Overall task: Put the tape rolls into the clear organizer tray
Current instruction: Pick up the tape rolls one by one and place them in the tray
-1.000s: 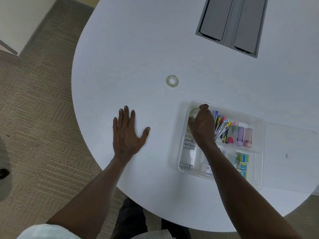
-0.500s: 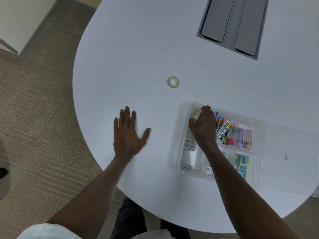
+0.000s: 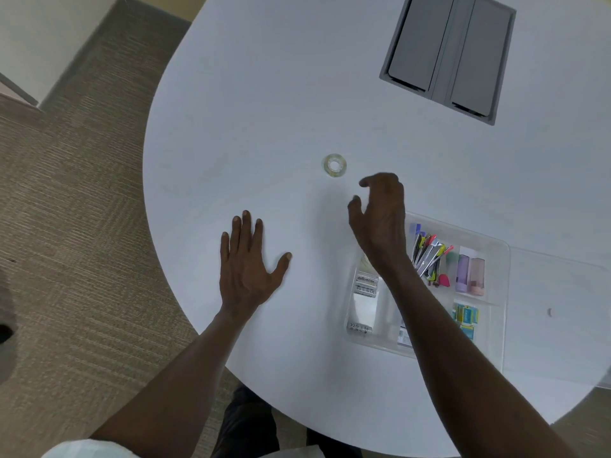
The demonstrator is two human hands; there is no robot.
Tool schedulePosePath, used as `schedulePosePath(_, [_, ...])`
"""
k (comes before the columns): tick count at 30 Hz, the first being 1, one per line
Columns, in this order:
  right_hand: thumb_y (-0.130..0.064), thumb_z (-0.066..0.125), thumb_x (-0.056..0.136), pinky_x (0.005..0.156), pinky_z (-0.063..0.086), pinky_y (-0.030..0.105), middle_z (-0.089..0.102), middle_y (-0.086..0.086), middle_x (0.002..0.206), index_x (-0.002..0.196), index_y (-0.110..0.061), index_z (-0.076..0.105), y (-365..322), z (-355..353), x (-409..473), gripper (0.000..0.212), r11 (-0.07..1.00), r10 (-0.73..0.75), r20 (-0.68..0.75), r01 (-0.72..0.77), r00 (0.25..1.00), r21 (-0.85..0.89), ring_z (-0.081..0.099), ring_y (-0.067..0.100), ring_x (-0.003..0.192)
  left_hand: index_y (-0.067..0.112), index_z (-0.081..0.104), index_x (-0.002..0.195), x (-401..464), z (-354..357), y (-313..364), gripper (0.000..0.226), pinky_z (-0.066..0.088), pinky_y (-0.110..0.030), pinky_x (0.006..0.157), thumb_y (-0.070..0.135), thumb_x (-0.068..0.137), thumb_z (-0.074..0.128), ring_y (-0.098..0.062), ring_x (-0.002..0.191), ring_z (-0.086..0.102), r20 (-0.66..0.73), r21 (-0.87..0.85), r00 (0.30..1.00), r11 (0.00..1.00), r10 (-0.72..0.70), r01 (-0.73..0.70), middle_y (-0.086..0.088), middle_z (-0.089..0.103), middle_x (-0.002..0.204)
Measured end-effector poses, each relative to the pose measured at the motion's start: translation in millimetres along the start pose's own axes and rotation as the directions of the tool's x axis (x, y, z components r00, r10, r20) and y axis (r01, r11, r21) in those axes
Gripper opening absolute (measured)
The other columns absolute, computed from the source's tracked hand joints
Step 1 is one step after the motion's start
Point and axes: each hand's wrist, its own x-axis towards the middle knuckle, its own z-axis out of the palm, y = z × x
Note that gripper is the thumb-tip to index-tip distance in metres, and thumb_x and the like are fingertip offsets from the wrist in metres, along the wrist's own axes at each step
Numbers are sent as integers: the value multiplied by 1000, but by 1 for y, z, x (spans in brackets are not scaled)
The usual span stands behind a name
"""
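Note:
A clear tape roll [image 3: 334,165] lies flat on the white table [image 3: 264,94], beyond both hands. My right hand [image 3: 380,219] hovers just to its near right, fingers curled apart and holding nothing. It covers the far-left corner of the clear organizer tray [image 3: 496,292]. A second tape roll [image 3: 365,262] shows only as a pale sliver in the tray's left compartment, beside my wrist. My left hand [image 3: 248,266] rests flat on the table, fingers spread, well to the left of the tray.
The tray also holds batteries [image 3: 366,284], coloured pens [image 3: 429,252], two small tubes [image 3: 469,274] and blue packets [image 3: 466,317]. A clear lid [image 3: 558,312] lies to its right. A grey cable hatch [image 3: 446,54] sits in the table at the back. The table edge curves near me.
My right hand has let go of a tape roll in the tray's far-left compartment and lifted out, moving up and left toward the roll on the table. My left hand has stayed put.

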Motion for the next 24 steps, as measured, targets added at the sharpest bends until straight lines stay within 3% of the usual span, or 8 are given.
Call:
schedulePosePath(5, [-1, 57, 76, 76, 51, 42, 52, 20, 124, 111, -1, 56, 5, 34, 33, 35, 988, -94, 221, 118, 971, -102, 50, 38, 104, 11, 31, 156, 0, 0, 0, 87, 12, -46, 129, 66, 92, 48, -26, 159, 11, -1, -14, 1000, 1000, -1, 1, -11, 16, 169])
schedulePosePath(9, [3, 51, 79, 86, 48, 48, 33, 20, 150, 135, -3, 42, 13, 56, 50, 57, 966, -58, 442, 162, 895, -201, 40, 42, 124, 11, 30, 156, 1, 2, -1, 87, 11, -47, 129, 67, 92, 47, -25, 159, 9, 6, -8, 1000, 1000, -2, 2, -11, 14, 170])
schedulePosePath(13, [5, 41, 87, 93, 45, 52, 17, 17, 158, 147, -10, 26, 16, 70, 57, 64, 946, -27, 580, 208, 814, -248, 29, 42, 134, 11, 30, 156, 1, 3, -1, 87, 12, -48, 129, 66, 92, 48, -26, 159, 9, -1, -18, 1000, 1000, 3, -3, -11, 15, 170])
schedulePosePath(16, [5, 43, 86, 76, 53, 44, 28, 22, 148, 141, -9, 34, 16, 76, 55, 57, 925, -58, 548, 252, 835, -286, 47, 42, 109, 10, 31, 156, 1, 3, -2, 87, 12, -48, 129, 66, 92, 49, -26, 159, 9, -1, -18, 1000, 1000, 3, -3, -11, 15, 170])
schedulePosePath(18, [7, 42, 85, 63, 49, 38, 41, 25, 129, 128, -6, 44, 12, 77, 51, 45, 931, -83, 495, 244, 865, -271, 51, 38, 93, 10, 31, 156, 1, 4, -2, 87, 12, -48, 129, 66, 92, 49, -26, 159, 10, -9, -20, 1000, 1000, 4, -4, -11, 16, 169])
schedulePosePath(24, [6, 45, 86, 54, 37, 34, 49, 24, 91, 106, -1, 53, 12, 81, 41, 23, 946, -122, 413, 231, 902, -226, 49, 30, 71, 10, 30, 157, 1, 4, -2, 88, 14, -49, 128, 67, 92, 47, -25, 159, 9, -3, 4, 1000, 1000, 10, -10, -11, 14, 170])
